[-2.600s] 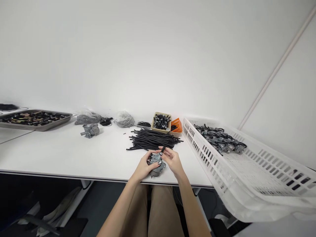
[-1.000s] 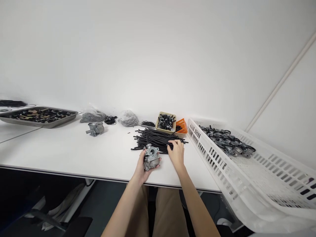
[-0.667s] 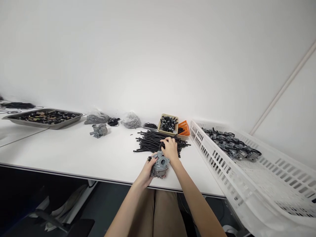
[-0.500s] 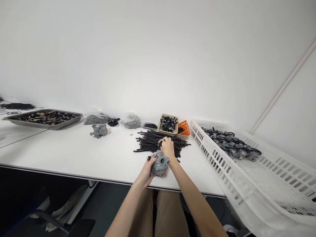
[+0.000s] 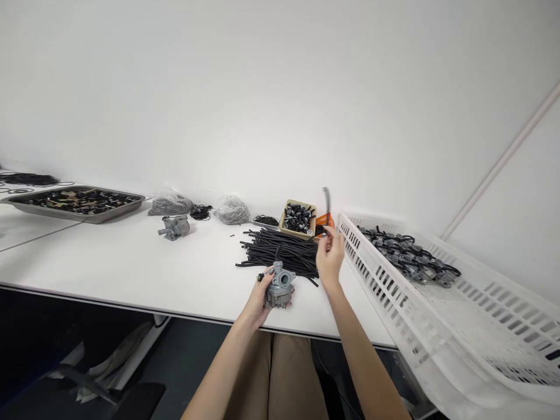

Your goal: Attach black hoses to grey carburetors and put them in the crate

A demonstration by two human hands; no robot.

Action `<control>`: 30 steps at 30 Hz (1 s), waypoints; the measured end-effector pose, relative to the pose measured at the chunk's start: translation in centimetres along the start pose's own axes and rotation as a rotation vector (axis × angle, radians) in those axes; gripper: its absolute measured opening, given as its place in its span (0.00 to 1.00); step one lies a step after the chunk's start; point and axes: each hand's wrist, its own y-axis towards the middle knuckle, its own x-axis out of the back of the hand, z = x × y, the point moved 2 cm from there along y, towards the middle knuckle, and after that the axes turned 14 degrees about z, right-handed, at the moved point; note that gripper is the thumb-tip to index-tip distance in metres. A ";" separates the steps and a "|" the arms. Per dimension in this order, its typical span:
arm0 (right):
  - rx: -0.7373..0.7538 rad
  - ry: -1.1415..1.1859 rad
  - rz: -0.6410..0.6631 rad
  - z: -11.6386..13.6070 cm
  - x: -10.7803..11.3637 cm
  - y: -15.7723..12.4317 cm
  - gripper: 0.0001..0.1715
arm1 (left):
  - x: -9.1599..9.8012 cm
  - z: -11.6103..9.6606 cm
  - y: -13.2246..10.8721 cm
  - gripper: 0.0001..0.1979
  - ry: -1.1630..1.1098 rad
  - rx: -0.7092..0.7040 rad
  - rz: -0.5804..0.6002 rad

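Note:
A grey metal carburetor (image 5: 279, 290) is gripped in my left hand (image 5: 258, 300) above the table's front edge, its round bore facing me and a short black piece standing on its top. My right hand (image 5: 331, 256) is closed on a black rubber hose (image 5: 327, 204), which points upward from the fingers. Below and left of that hand lies a pile of black hoses (image 5: 275, 249). A second grey carburetor (image 5: 175, 227) rests on the table farther left.
A tan tray (image 5: 280, 228) of small black-and-silver parts and an orange basket (image 5: 321, 220) stand behind the hoses. At right is a white crate (image 5: 371, 280) holding several carburetors. Clear bags (image 5: 231, 211) and a metal tray (image 5: 94, 218) stand to the left.
My right hand has moved away from the carburetor, right and up, and now holds a hose upright. The left hand keeps hold of the carburetor almost in place.

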 end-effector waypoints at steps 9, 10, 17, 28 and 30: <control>-0.302 0.610 -0.206 -0.6 5.0 -2.0 0.23 | 0.1 -0.4 0.1 0.24 -0.050 -0.041 -0.151; -0.330 0.647 -0.193 -0.3 4.9 -2.7 0.21 | 0.2 -0.5 0.2 0.23 -0.057 -0.045 -0.174; -0.486 0.853 -0.211 1.1 2.8 -8.2 0.17 | 0.4 -0.5 0.3 0.20 -0.053 -0.086 -0.249; -0.589 0.882 0.192 1.2 -2.5 -11.8 0.20 | 0.7 0.2 0.8 0.29 0.043 -0.188 -0.247; -0.572 0.866 0.312 1.3 -2.7 -11.9 0.18 | 0.9 0.4 1.0 0.30 0.054 -0.218 -0.261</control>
